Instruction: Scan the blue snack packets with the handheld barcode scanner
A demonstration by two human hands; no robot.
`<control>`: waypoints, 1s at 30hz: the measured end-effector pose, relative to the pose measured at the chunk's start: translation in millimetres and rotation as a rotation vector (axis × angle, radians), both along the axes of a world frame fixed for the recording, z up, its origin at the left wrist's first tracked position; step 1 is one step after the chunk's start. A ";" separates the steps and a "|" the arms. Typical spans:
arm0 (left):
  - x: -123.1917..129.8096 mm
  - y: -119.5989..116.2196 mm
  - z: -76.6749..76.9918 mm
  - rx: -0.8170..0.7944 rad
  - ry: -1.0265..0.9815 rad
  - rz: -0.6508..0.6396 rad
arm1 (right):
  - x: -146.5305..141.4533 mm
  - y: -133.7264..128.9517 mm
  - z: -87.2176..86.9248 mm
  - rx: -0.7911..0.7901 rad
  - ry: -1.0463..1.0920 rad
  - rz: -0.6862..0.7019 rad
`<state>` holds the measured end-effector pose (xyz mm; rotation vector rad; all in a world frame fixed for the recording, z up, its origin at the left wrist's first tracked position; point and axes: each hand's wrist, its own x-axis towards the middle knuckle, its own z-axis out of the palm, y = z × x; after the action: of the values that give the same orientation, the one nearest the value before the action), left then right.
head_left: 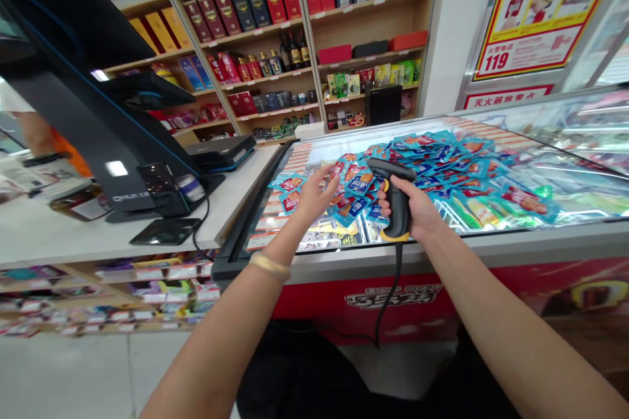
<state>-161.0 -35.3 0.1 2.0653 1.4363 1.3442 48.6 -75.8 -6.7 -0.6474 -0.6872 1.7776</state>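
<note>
My right hand (417, 206) is wrapped round the handle of a black and yellow barcode scanner (399, 206), held upright over the freezer's front edge, its cable hanging down. My left hand (317, 195), with a gold bracelet (270, 266) at the wrist, is over the left part of a pile of small blue and red snack packets (432, 154). Its fingers are apart and nothing shows in them. Whether the fingertips touch the packets cannot be told. The pile lies on the glass top of a chest freezer (339, 268).
At the left, a counter (236, 200) bears a point-of-sale terminal (122, 144), a phone (164, 188) and a jar. Shelves (255, 33) of boxes and bottles stand behind. A person's arm (37, 134) shows at the far left.
</note>
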 end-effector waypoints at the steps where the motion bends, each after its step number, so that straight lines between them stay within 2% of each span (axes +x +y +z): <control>1: 13.1 7.6 3.6 0.053 0.089 0.005 | 6.9 2.1 -0.2 0.006 -0.003 -0.025; 4: 45.1 25.7 5.9 0.124 0.316 0.015 | 21.4 3.7 -2.7 -0.012 -0.011 -0.090; 6: 59.4 32.2 0.6 0.063 0.457 -0.013 | 25.6 1.5 -4.6 -0.048 -0.013 -0.110; 9: 69.4 34.4 -11.0 -0.050 0.590 -0.058 | 26.1 -2.7 -5.4 -0.078 -0.008 -0.131; 11: 67.8 32.6 -16.1 -0.070 0.589 -0.048 | 24.7 -4.4 -4.7 -0.084 -0.002 -0.139; 13: 59.1 29.8 -17.6 -0.045 0.560 -0.021 | 23.1 -5.1 -3.6 -0.082 0.005 -0.140; 16: 32.5 24.8 -16.3 0.029 0.522 0.046 | 19.0 -6.4 -2.2 -0.048 0.028 -0.134; 19: -4.4 17.6 -16.6 0.017 0.512 0.212 | 8.5 -9.6 -2.4 -0.029 0.044 -0.109; 23: -45.4 4.2 -23.5 -0.142 0.561 0.480 | -21.3 -14.8 -6.5 -0.015 0.039 -0.021; 27: -57.6 -5.3 -31.4 -0.306 0.610 0.646 | -57.1 -18.5 -14.1 0.000 0.002 0.064; 30: -56.3 -8.4 -34.4 -0.293 0.635 0.665 | -72.3 -19.7 -18.7 -0.024 -0.010 0.107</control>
<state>-217.3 -43.7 -34.3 1.9687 2.5721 0.5602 -23.7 -95.5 -25.4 -0.6458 -0.7197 1.8851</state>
